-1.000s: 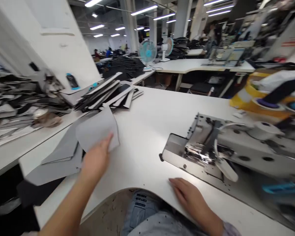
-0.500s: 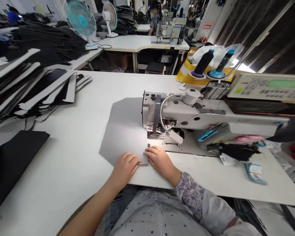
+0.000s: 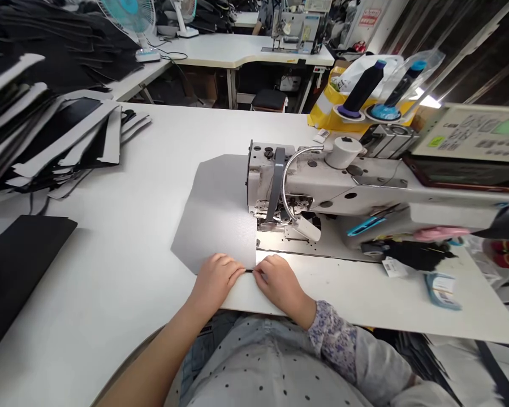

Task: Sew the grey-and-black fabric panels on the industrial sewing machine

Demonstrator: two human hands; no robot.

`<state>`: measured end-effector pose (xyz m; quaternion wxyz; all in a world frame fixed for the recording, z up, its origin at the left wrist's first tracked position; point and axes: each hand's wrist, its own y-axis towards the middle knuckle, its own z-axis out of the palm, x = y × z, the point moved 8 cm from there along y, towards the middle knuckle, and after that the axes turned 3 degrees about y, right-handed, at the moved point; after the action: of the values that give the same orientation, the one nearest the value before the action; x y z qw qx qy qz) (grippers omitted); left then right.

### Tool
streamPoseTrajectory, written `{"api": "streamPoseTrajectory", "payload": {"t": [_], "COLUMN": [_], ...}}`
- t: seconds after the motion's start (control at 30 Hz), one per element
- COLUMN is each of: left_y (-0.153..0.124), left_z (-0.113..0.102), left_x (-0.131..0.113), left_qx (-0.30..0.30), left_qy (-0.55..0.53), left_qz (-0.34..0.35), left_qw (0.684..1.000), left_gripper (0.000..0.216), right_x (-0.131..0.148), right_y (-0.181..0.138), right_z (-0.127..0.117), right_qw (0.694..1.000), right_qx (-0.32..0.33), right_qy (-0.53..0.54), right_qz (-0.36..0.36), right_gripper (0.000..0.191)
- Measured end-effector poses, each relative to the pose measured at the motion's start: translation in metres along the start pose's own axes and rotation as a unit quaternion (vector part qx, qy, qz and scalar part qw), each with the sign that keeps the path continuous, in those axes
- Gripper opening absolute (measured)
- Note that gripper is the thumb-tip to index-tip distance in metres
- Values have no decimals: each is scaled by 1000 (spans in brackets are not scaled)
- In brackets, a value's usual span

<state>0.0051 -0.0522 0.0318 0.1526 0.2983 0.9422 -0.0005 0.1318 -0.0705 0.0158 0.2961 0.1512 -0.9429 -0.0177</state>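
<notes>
A flat grey fabric panel (image 3: 216, 215) lies on the white table (image 3: 123, 271), its right side reaching under the head of a white sewing machine (image 3: 322, 181). My left hand (image 3: 214, 280) rests on the panel's near edge, fingers curled and pinching its near right corner. My right hand (image 3: 280, 282) meets it there, fingertips pinched on the same corner. The machine's lamp lights the needle plate (image 3: 288, 240) just beyond my hands.
Stacks of black and grey cut panels (image 3: 51, 141) fill the left side, with a black piece (image 3: 21, 265) nearer. Thread cones (image 3: 365, 90) and a control panel (image 3: 470, 133) stand behind the machine. Scissors and tags (image 3: 441, 282) lie at right. Fans (image 3: 129, 22) and another machine (image 3: 294, 25) are farther back.
My left hand carried the grey panel from the left pile to the machine. Both hands now pinch its near corner, which has slid slightly left and toward me.
</notes>
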Motion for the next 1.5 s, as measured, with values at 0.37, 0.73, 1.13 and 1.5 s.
{"api": "streamPoseTrajectory", "payload": {"t": [0.37,0.73,1.13,1.5], "left_y": [-11,-9,77,100], "left_z": [2,4,3,-1], "left_x": [-12,-7,16,32], "left_qx": [-53,-26,-75,-85], "left_qy": [46,29,11,1], "left_qz": [106,107,98,86], "left_qw": [992,994,992,993], "left_gripper": [27,28,23,21], "right_x": [-2,2,-27,-37], "right_y": [2,-2,47,64], "right_z": [4,2,-14,-11], "right_qw": [999,1000,989,985], "right_qx": [7,-5,-39,-55], "right_qy": [-20,-31,-143,-163], "right_qz": [24,1,-25,11], "right_gripper": [6,10,26,33]}}
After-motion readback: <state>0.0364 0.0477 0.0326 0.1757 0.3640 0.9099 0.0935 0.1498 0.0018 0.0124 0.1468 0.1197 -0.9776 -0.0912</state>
